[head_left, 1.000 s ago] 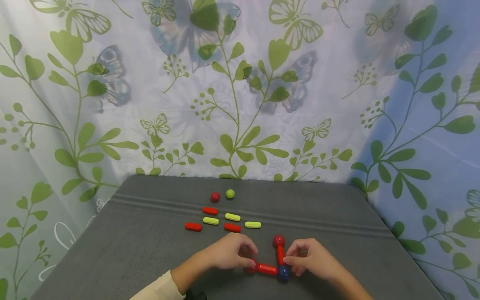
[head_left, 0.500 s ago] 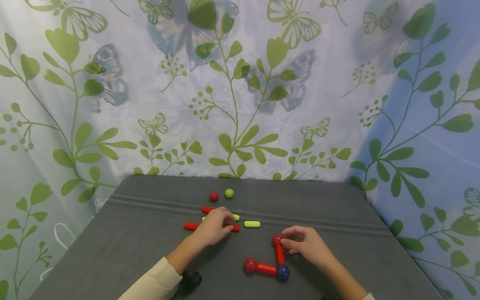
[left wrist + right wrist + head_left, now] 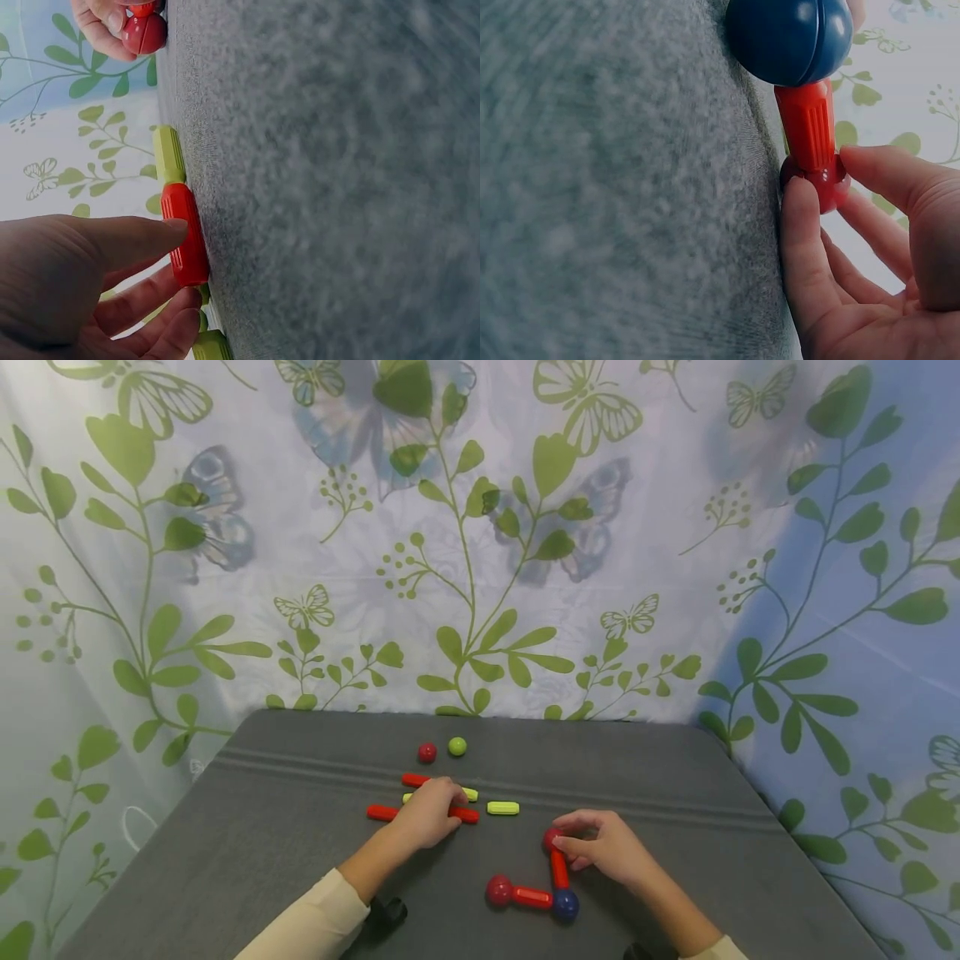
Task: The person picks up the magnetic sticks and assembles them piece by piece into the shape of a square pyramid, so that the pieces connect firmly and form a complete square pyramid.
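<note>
Left hand (image 3: 429, 814): one, lowered to the worktop (image 3: 300, 860), thumb and fingers pinching the short red stick (image 3: 187, 244); the stick appears to lie on the surface.

Right hand (image 3: 606, 847): one, thumb and fingers closed about the upper red ball (image 3: 829, 186) of an L-shaped piece.

L-shaped piece: on the worktop, in front of the person and to the right of the loose sticks. Comprises the upper red ball; the upright-leg red stick (image 3: 559, 870), running from it toward the person; a blue ball (image 3: 566, 904) at the corner; the side-leg red stick (image 3: 532, 897), running left; and the lower red ball (image 3: 499, 891) at its left end.

Loose sticks, red: the left red stick (image 3: 382, 812) and the far red stick (image 3: 415, 779), both partly hidden by the left hand.

Loose sticks, yellow-green: three. The right yellow stick (image 3: 503, 808), just beside the pinched one; the middle yellow stick (image 3: 471, 794) and the left yellow stick (image 3: 407, 797), both partly hidden.

Loose balls: the far red ball (image 3: 427, 752) and a green ball (image 3: 457, 746), side by side, apart, beyond the sticks.

Worktop: dark grey.

Curtain (image 3: 480, 568): behind, printed with green leaves and butterflies.

Sleeves (image 3: 311, 918): cream.
</note>
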